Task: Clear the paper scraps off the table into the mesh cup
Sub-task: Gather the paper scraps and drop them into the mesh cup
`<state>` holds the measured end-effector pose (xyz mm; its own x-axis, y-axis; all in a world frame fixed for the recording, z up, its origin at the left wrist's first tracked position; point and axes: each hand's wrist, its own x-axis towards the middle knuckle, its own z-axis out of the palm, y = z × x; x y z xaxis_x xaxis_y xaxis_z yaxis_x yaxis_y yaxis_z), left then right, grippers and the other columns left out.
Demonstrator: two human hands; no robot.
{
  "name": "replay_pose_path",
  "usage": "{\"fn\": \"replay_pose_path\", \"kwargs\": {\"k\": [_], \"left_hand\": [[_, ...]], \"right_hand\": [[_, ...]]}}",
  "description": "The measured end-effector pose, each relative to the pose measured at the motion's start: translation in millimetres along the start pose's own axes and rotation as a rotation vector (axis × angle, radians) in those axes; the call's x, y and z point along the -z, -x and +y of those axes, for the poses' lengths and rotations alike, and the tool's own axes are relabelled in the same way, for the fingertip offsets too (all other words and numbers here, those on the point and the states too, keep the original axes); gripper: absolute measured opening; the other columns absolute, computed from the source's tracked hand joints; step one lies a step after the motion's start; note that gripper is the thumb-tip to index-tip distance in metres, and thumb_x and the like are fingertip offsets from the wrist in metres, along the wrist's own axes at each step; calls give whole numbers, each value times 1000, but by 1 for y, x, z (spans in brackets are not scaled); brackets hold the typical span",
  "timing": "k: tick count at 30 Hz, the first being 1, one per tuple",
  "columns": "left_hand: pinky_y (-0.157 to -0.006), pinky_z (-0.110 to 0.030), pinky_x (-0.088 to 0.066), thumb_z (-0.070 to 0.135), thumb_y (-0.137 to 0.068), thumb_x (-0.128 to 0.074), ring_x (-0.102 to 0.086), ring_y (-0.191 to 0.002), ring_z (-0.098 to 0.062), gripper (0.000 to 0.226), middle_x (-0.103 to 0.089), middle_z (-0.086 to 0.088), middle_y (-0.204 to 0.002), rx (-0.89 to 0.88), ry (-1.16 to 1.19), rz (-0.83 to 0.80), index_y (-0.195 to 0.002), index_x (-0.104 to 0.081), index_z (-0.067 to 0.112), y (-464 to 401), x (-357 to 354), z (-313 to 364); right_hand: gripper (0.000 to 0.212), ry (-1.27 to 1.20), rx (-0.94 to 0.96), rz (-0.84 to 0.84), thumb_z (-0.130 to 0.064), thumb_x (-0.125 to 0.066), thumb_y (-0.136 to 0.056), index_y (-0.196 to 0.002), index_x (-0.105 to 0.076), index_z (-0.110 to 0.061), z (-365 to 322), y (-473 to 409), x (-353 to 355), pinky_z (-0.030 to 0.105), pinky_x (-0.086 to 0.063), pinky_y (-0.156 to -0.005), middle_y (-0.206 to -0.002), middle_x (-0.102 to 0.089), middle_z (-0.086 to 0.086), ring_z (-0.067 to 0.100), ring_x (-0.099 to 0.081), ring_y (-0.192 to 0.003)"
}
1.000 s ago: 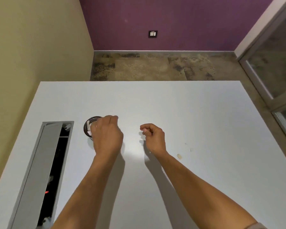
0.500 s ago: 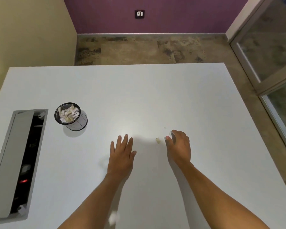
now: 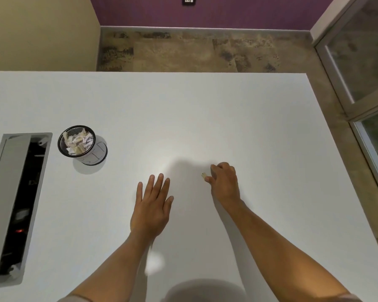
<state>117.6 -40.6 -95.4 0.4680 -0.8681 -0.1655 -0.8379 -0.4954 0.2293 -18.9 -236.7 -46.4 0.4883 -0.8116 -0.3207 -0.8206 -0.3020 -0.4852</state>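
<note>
A black mesh cup stands at the table's left, filled with crumpled white and tan paper scraps. My left hand lies flat on the white table with fingers straight and spread, holding nothing. My right hand is to its right with fingers curled down onto the table. A small tan paper scrap sits at the tip of its thumb; whether the thumb pinches it is unclear.
An open grey cable tray is sunk into the table's left edge, beside the cup. A glass door stands at the right. A blurred white spot shows near my left forearm.
My left hand left the cup and came down flat at mid-table. My right hand moved right to the tan scrap and now curls at it. The view shifted right.
</note>
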Motion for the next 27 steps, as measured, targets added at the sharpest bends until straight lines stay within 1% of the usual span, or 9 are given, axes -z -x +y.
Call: {"fn": "replay_pose_path", "kwargs": {"k": [2, 4, 7, 10, 13, 19, 22, 24, 27], "left_hand": [[-121, -47, -3, 46, -104, -17, 1, -151, -16, 55, -12, 6, -163, 1, -5, 4, -155, -18, 26, 0, -1, -1], [-121, -47, -5, 45, -104, -18, -1, -151, -17, 55, -14, 6, -163, -3, -4, 13, -154, -19, 25, 1, -1, -1], [-121, -49, -7, 45, -104, -20, -2, -151, -17, 54, -15, 5, -163, -12, 10, 33, -154, -21, 25, 1, -1, 0], [-122, -49, -7, 45, -104, -21, -4, -151, -18, 54, -16, 5, -162, -17, 25, 46, -154, -23, 25, 1, 0, 0], [-122, -49, -9, 45, -104, -22, -5, -151, -18, 54, -17, 5, -162, -21, 39, 66, -153, -25, 24, 2, 0, 0], [-122, -49, -9, 43, -103, -26, -6, -151, -18, 53, -19, 5, -162, -33, 53, 69, -152, -29, 24, 2, 0, 0], [-122, -49, -9, 44, -103, -26, -7, -151, -17, 53, -19, 5, -162, -30, 51, 67, -152, -29, 24, 1, -2, -1], [-121, -49, -10, 44, -103, -26, -7, -151, -18, 53, -18, 5, -162, -34, 54, 64, -152, -28, 24, 1, -4, -2], [-122, -49, -8, 44, -103, -25, -6, -151, -18, 53, -17, 6, -162, -39, 54, 64, -153, -26, 25, 1, -6, -2]], "right_hand": [[7, -34, 25, 41, -10, -56, -91, -88, -55, -16, -7, 3, -4, 21, -26, -73, -100, -51, 7, 20, -43, -93], [17, -46, 70, 70, 1, -51, -88, -79, -57, -12, -12, 6, -10, 22, -28, -68, -88, -50, 2, 19, -44, -88], [19, 74, 131, 20, 3, -48, -88, -93, -64, -6, -17, 7, -18, 24, -35, -72, -99, -58, 7, 20, -50, -92], [23, 75, 147, 48, 7, -52, -81, -92, -67, -6, -19, 10, -19, 25, -41, -68, -92, -65, 7, 19, -55, -86], [27, 78, 169, 19, 7, -55, -80, -98, -69, -7, -18, 12, -19, 30, -48, -77, -97, -66, 6, 21, -58, -91], [30, 58, 164, 53, 13, -49, -76, -88, -65, -9, -19, 14, -20, 34, -51, -68, -84, -66, 4, 20, -60, -82], [30, -194, 28, 60, 14, -45, -84, -86, -61, -11, -20, 14, -16, 25, -53, -66, -85, -67, 0, 4, -66, -82], [24, -382, -47, 129, 7, -48, -90, -92, -64, -10, -17, 21, -13, 11, -49, -61, -82, -66, -3, -9, -64, -75], [22, -580, -184, 246, 3, -53, -88, -96, -68, -10, -8, 33, -4, 8, -46, -58, -78, -67, 3, 5, -61, -66]]}}
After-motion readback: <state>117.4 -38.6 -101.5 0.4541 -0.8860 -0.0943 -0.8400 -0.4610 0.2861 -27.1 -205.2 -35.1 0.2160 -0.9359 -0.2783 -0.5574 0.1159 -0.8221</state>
